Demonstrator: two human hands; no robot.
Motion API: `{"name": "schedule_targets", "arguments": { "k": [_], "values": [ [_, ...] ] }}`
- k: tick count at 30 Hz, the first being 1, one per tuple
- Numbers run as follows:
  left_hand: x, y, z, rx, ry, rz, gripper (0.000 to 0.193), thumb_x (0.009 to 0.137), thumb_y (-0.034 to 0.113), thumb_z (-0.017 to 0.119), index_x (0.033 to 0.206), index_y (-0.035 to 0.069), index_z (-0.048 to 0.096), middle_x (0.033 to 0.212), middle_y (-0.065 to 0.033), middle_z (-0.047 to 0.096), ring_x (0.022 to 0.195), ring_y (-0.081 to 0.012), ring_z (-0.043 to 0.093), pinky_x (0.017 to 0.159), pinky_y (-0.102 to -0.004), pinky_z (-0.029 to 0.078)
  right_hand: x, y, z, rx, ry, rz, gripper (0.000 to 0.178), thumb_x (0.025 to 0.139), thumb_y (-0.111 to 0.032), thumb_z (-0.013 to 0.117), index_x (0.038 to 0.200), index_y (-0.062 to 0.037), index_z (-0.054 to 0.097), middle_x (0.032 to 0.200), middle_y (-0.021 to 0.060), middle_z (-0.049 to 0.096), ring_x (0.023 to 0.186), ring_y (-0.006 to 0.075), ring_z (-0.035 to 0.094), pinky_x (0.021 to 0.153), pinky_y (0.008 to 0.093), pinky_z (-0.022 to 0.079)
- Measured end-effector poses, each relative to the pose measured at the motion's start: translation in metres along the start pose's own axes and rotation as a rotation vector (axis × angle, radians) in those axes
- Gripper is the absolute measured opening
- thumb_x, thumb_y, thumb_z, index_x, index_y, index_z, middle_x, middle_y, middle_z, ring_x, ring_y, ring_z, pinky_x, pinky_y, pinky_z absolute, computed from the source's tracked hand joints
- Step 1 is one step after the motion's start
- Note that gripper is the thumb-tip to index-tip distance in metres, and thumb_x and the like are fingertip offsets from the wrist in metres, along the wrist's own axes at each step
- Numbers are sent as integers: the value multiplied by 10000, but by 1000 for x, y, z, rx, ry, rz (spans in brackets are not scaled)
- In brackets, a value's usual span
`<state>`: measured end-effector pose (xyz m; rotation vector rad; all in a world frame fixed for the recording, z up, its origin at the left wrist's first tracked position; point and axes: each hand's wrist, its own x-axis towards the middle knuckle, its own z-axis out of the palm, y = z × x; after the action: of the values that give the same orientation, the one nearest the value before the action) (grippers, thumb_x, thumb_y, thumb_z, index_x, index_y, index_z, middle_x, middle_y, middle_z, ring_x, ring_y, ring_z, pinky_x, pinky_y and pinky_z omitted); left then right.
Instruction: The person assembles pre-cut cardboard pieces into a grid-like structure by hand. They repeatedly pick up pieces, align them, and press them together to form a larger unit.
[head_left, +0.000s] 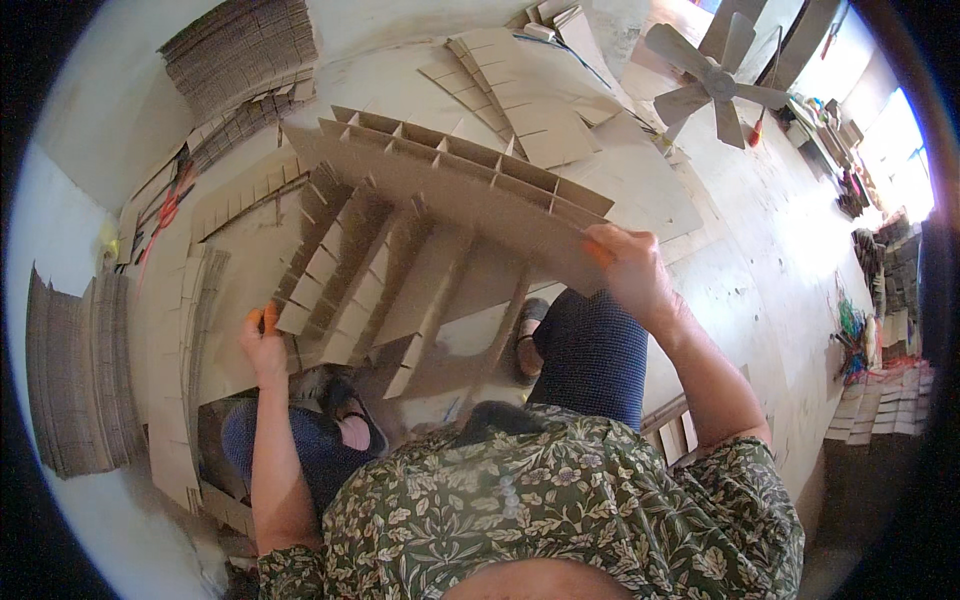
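Observation:
A brown cardboard divider grid, made of slotted strips crossed into cells, is held tilted above my knees. My left hand grips its lower left corner, with an orange fingertip cover showing. My right hand grips the right end of a long strip at the grid's near edge, also with orange on a fingertip. I sit with dark blue trousers and a floral shirt below the grid.
Stacks of slotted cardboard strips lie at the far left, and more at the left edge. Loose slotted sheets lie beyond the grid. A grey fan stands at the upper right. Cardboard bundles sit at the right.

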<state>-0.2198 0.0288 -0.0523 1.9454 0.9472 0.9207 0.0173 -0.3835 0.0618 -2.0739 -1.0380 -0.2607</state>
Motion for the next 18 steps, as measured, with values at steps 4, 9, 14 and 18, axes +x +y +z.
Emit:
{"name": "schedule_targets", "arguments": {
  "k": [4, 9, 14, 18],
  "values": [
    [9, -24, 0, 44, 2, 103, 56, 807, -79, 525, 791, -26, 519, 676, -19, 432, 647, -102, 399, 585, -251, 366, 2, 0, 1, 7, -10, -18, 61, 797, -42, 604, 836, -1, 580, 698, 191, 559, 617, 388, 570, 558, 403, 466],
    [11, -40, 1, -1, 22, 131, 53, 815, -70, 523, 786, -27, 509, 669, -18, 418, 654, -106, 386, 585, -246, 363, 23, -31, -15, -249, -174, -61, 338, 814, -137, 618, 1125, -26, 546, 939, 182, 600, 895, 342, 586, 752, 413, 475],
    [8, -25, 1, 38, 9, 131, 41, 811, -58, 541, 802, -21, 526, 695, 2, 460, 664, -101, 414, 590, -246, 367, 70, -72, 18, -305, -113, -355, 577, 816, -146, 605, 1341, -35, 394, 1079, 185, 591, 1091, 336, 520, 908, 403, 426],
    [-2, 22, 4, 72, -46, 21, 40, 809, -47, 562, 838, -18, 561, 732, 0, 511, 682, -96, 448, 604, -245, 382, 111, -62, 70, -457, -498, -277, 522, 837, -89, 532, 1334, -13, 390, 1025, 197, 595, 1055, 344, 547, 876, 413, 449]
  ]
}}
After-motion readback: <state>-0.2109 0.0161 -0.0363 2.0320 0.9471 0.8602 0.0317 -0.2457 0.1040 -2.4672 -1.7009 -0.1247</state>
